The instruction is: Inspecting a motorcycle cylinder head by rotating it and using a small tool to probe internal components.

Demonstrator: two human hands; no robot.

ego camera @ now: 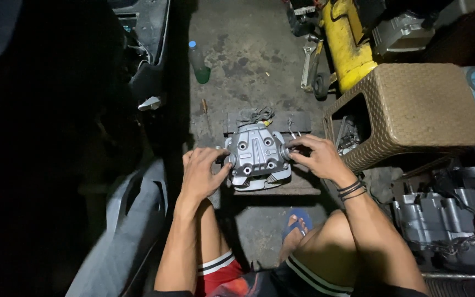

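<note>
On a small wooden bench (273, 190) lay a grey engine cover (257, 155), gripped between both hands: left hand (203, 173) on its left side, right hand (315, 156) pinching a round cap at its right. Just right stood a woven stool (413, 107); a bottle (198, 62) stood well beyond.

A stained concrete floor (248, 44) carries everything. At its middle lies a low wooden board (281, 190) bearing a grey engine cylinder head (257, 157). Farther off stands a plastic bottle (198, 61); a woven brown stool (413, 107) sits to the right.
</note>
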